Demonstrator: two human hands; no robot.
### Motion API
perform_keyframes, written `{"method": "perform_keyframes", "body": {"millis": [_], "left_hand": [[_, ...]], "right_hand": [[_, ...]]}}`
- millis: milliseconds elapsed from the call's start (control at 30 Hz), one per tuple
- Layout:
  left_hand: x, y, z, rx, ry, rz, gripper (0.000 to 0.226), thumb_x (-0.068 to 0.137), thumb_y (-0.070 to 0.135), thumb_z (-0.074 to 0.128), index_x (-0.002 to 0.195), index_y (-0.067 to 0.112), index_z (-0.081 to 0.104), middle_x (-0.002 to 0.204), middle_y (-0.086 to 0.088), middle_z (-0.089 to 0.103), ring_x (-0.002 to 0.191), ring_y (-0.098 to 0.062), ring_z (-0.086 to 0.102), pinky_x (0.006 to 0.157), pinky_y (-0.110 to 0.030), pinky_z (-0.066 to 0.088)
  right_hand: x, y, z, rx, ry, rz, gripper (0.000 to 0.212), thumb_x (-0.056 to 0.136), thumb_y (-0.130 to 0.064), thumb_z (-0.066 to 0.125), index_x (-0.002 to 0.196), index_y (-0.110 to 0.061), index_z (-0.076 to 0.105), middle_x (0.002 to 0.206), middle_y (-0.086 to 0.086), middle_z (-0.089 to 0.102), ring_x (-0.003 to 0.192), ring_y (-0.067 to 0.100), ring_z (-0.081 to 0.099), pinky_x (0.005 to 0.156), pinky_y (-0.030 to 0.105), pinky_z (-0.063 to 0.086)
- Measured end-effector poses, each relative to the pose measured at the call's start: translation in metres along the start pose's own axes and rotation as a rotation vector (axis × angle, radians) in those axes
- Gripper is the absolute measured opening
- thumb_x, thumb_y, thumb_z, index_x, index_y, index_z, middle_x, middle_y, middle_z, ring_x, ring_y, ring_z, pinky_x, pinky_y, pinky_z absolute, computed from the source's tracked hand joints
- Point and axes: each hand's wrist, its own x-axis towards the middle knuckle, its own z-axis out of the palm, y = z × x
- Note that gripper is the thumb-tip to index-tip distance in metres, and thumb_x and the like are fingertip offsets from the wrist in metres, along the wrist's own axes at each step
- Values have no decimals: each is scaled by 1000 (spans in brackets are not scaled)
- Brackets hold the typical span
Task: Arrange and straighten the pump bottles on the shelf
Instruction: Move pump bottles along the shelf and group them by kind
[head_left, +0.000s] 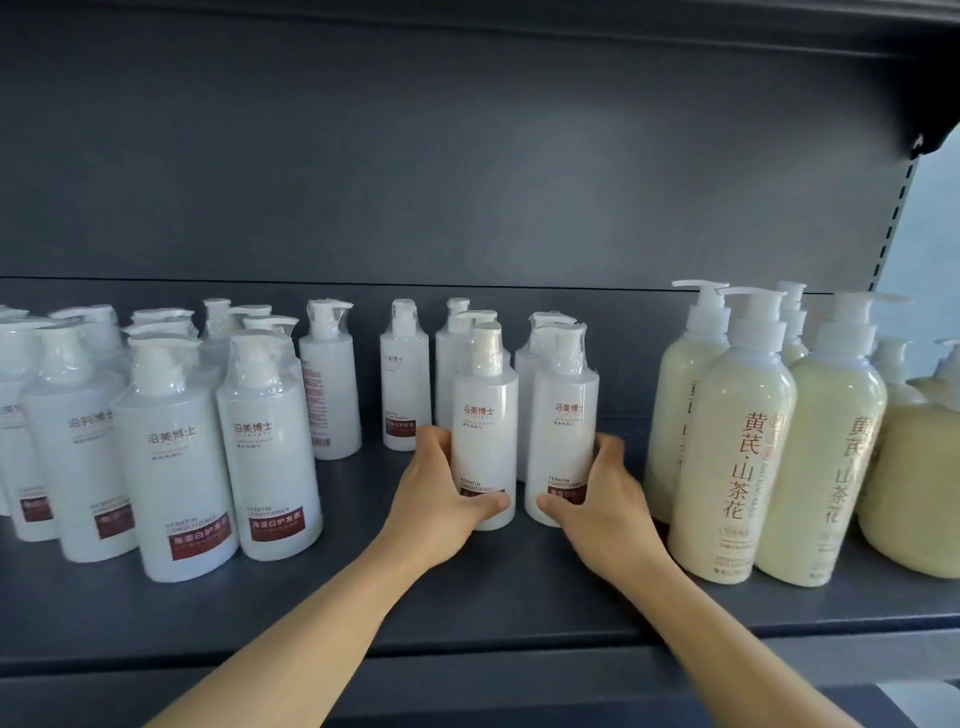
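Both hands grip: left hand (447, 499) holds one slim white plastic pump bottle (484, 431), right hand (597, 499) its neighbour (563, 415). Step: aligning pair; next, square labels forward on the dark shelf (467, 597).

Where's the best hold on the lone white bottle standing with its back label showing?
Grip the white bottle low on its round body, coming from the front. It stands upright with open shelf before it; the wrapped pump on top is narrow and slippery.
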Motion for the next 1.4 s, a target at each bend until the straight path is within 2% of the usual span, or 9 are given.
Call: {"method": "perform_keyframes", "body": {"millis": [233,567,700,833,933,1033,1133,1300,1400], "left_hand": [[-1,-3,1,22,23,29,59,72,23,80,109,23,34,113,8,53,101,-9,55,74,-15,41],[-2,0,6,113,70,40,63,67,33,82,106,23,34,110,8,51,99,-12,56,83,-30,52],[-3,0,4,85,15,23,67,66,34,83,109,24,32,114,8,49,103,-9,54,75,-16,46],[-1,18,-21,62,-44,32,82,71,37,78,130,25,22,129,9,37,117,-7,43,91,-15,37],[16,46,-62,234,32,153,66,82,21,67,132,23,25,132,5,35,123,-10,38,93,-16,31],[52,75,-101,490,99,196,57,85,15,60,136,18,34,138,-5,36,130,-22,37,103,-28,32],[95,98,-125,826,18,147,47,89,14,53,135,19,44,136,-9,43,126,-28,43,103,-38,40],[140,108,-130,1241,-288,116,53,87,-6,36,135,12,49,139,-10,46,102,-24,45,81,-27,40],[158,103,-129,1219,-421,123,57,90,-5,39,140,22,43,146,-2,41,122,-24,47,93,-26,39]], "right_hand": [[-3,4,2,2,53,-53,52,77,-16,75,105,-26,32,98,-11,52,84,5,52,58,8,38],[-4,3,4,-64,64,-48,54,76,-20,76,109,-24,32,105,-7,52,91,9,53,74,21,44],[-8,-1,2,-101,34,-35,60,76,-22,76,121,-19,35,118,-3,52,98,9,51,80,22,44],[-18,-33,-22,-237,158,-249,71,83,-20,67,141,-17,26,135,-2,39,125,14,40,97,20,33],[-13,-83,-47,-276,254,-435,53,90,-16,58,137,-17,34,133,-1,41,124,14,41,86,10,24],[24,-133,-57,-332,174,-474,40,94,-16,50,134,-15,43,133,3,47,117,19,49,73,12,25],[70,-173,-47,-476,-7,-449,33,94,-10,44,126,-6,54,130,11,54,117,27,52,88,23,40],[136,-201,-2,-854,-262,-351,30,95,-9,42,116,2,59,124,15,59,101,30,57,88,35,47],[162,-201,17,-1004,-337,-288,31,98,-18,44,119,0,59,118,12,61,92,26,56,74,31,45]]}}
